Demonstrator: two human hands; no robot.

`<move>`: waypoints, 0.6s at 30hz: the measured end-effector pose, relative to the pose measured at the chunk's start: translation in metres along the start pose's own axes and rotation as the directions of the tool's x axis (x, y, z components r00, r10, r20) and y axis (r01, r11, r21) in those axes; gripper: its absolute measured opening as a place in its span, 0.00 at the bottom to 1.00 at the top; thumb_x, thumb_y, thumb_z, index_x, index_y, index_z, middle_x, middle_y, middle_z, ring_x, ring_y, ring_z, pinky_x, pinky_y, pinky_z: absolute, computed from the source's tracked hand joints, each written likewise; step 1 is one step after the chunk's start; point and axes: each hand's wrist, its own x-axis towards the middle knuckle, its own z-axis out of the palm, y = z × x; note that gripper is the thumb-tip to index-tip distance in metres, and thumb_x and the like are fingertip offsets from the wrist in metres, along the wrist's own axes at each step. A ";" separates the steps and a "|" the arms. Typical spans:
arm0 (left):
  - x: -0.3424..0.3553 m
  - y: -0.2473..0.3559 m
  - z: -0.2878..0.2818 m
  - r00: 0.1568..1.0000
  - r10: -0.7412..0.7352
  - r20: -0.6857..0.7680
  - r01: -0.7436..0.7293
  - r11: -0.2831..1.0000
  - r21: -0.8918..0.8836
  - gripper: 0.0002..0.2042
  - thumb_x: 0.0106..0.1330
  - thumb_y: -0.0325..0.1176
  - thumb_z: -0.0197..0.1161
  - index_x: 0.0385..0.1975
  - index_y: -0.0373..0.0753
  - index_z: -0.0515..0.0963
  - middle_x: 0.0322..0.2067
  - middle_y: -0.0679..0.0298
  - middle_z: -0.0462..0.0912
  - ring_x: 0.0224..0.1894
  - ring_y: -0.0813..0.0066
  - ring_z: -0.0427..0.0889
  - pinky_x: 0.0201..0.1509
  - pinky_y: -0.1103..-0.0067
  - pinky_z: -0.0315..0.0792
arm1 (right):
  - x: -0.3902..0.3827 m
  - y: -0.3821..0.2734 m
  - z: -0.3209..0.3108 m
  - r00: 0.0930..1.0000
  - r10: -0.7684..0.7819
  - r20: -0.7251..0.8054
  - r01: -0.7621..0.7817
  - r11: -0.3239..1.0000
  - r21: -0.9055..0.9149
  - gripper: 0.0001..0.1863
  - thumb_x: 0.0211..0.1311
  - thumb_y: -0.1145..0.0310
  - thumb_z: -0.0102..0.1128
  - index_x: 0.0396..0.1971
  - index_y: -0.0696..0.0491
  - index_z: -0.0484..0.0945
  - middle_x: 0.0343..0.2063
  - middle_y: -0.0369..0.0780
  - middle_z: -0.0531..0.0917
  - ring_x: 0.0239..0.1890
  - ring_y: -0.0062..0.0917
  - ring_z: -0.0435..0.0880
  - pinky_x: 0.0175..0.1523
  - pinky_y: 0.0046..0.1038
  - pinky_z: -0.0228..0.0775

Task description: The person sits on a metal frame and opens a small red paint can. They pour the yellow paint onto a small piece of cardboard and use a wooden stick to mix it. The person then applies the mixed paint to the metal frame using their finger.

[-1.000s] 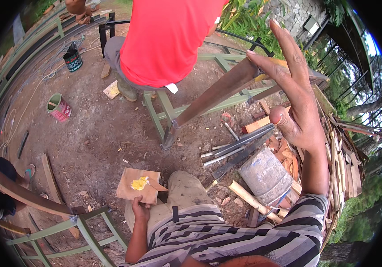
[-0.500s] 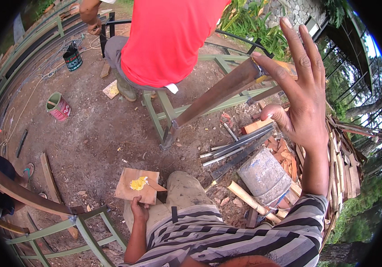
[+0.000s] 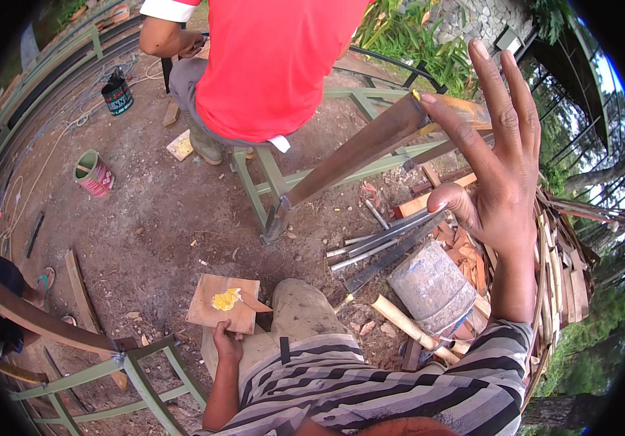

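Observation:
My left hand (image 3: pixel 229 341) grips a small square wooden board (image 3: pixel 207 305) from its near edge, above my lap. A yellow putty-like paste (image 3: pixel 225 299) lies on the board, and a brown pointed wedge (image 3: pixel 253 300) rests beside it. My right hand (image 3: pixel 503 178) is raised with fingers spread and holds nothing. Its index fingertip is at the upper end of a brown beam (image 3: pixel 359 145), where a dab of yellow shows on the edge. That beam slants up from a green metal frame (image 3: pixel 272 171).
A co-worker in a red shirt (image 3: pixel 269 65) sits just ahead, back turned. A pink-and-green can (image 3: pixel 94 174) and a dark can (image 3: pixel 117 94) stand left. A grey container (image 3: pixel 432 283), bamboo (image 3: pixel 414 330) and wood scraps lie right. Another green frame (image 3: pixel 145 392) is near left.
My right hand has shifted slightly down and right, uncovering yellow at the beam's end. The co-worker's left-side arm has moved right and lower. My left hand and board stay put.

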 end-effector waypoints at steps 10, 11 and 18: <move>0.000 0.000 0.000 0.999 -0.024 -0.024 0.024 1.000 -0.017 0.07 0.60 0.33 0.61 0.34 0.40 0.75 0.22 0.62 0.79 0.16 0.71 0.73 0.19 0.76 0.65 | 0.016 0.000 0.003 0.998 -0.055 0.008 0.055 0.998 0.024 0.50 0.54 0.14 0.34 0.56 0.38 0.85 0.76 0.44 0.62 0.79 0.45 0.54 0.77 0.54 0.49; 0.001 -0.001 0.001 1.000 -0.028 -0.011 0.027 0.999 -0.019 0.07 0.60 0.33 0.61 0.35 0.40 0.75 0.22 0.63 0.79 0.16 0.71 0.73 0.19 0.76 0.65 | 0.015 0.002 0.001 0.999 -0.045 0.013 0.045 0.999 0.004 0.50 0.54 0.14 0.34 0.56 0.39 0.85 0.76 0.44 0.62 0.79 0.45 0.54 0.77 0.54 0.49; 0.001 -0.001 0.000 0.999 -0.028 -0.020 0.028 0.999 -0.018 0.10 0.60 0.33 0.61 0.39 0.40 0.74 0.23 0.63 0.79 0.16 0.71 0.73 0.19 0.77 0.65 | 0.006 0.007 0.009 1.000 -0.002 -0.013 0.003 0.995 0.104 0.51 0.55 0.14 0.34 0.56 0.41 0.84 0.76 0.44 0.62 0.79 0.46 0.54 0.77 0.54 0.48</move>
